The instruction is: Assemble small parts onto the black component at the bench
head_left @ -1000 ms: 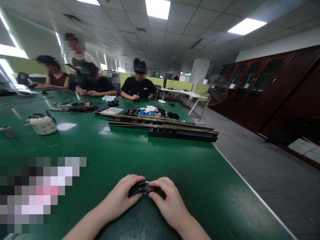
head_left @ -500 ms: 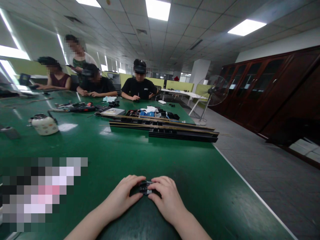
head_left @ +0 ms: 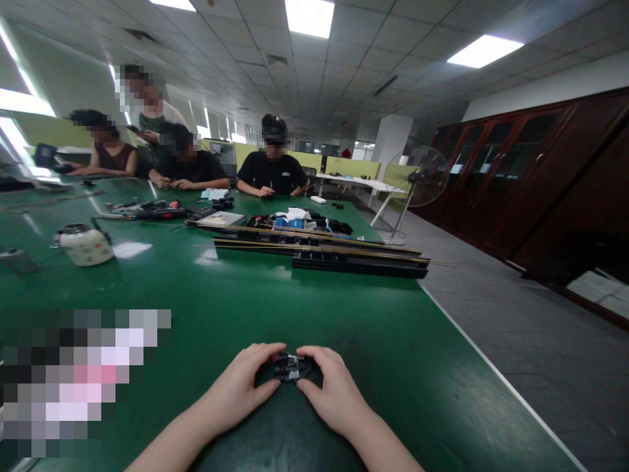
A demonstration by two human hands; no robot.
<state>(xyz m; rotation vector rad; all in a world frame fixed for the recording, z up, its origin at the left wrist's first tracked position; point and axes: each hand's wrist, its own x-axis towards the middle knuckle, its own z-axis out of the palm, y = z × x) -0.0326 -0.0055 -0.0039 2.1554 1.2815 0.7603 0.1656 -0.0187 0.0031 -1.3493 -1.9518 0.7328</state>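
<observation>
A small black part with silvery, shiny bits (head_left: pixel 293 368) lies low on the green table (head_left: pixel 314 308), between my two hands. My left hand (head_left: pixel 246 381) grips its left side, thumb at the near edge and fingers at the far edge. On the other side my right hand (head_left: pixel 333 387) curves round the part's right end in the same way, thumb and forefinger at its edges. The remaining fingers of the right hand are largely hidden.
Long black rails (head_left: pixel 361 267) with thin brass-coloured rods lie across the table ahead. A white patterned pot (head_left: pixel 86 246) stands at the left, near a pixelated area. Beyond are tools, a white box (head_left: pixel 223 219) and several people. A fan (head_left: pixel 417 177) stands at the right.
My right hand's fingers have drawn back to the right from over the black part, so more of it shows. My left hand has hardly moved.
</observation>
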